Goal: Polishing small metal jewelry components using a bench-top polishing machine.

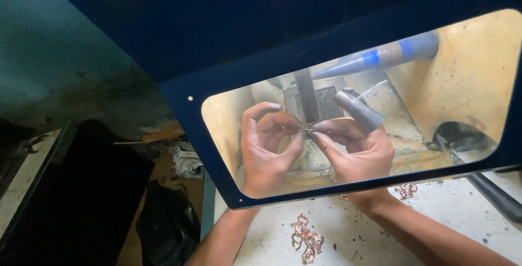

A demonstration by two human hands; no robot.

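Through a clear window in a dark blue guard (228, 54) I see both my hands inside a dusty, yellow-lit box. My left hand (266, 152) and my right hand (353, 146) meet at the fingertips and pinch one small metal piece (305, 130) between them. A grey sleeve covers one finger of my right hand (360, 109). Above the hands a tapered blue and grey spindle (380, 56) points left and down. My forearms reach in from below the guard.
Copper-coloured metal pieces (305, 240) lie on the white speckled bench in front, and more (405, 190) at the guard's lower edge. A black hose (497, 198) runs off to the right. A dark bag (166, 225) and rags (185, 160) lie at the left.
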